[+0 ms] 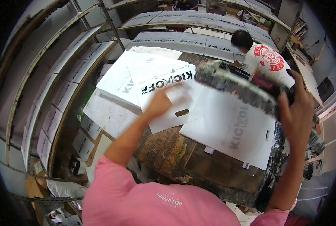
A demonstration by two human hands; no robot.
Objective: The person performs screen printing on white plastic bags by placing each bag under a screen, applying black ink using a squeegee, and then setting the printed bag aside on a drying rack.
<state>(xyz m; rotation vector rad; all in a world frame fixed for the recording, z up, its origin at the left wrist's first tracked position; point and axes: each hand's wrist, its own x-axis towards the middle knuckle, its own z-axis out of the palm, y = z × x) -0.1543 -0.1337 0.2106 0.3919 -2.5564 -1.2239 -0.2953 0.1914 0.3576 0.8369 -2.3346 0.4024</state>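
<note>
left hand (161, 102) flat, fingers loose, on white bag (171, 103) atop the stack on ink-stained table (175, 158) | right hand (296, 109) gripping raised ink-caked screen frame (235, 87) | I judge: keep frame high, slide bag out flat, avoid smearing print

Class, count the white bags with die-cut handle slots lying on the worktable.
3 at least: one under the left hand, one by the right hand, one at the far left; others may lie hidden beneath.

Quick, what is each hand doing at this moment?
Left hand: blurred, resting on a white die-cut bag; open or closed cannot be told.
Right hand: closed on the end of an ink-stained squeegee, held raised above the table.
</note>
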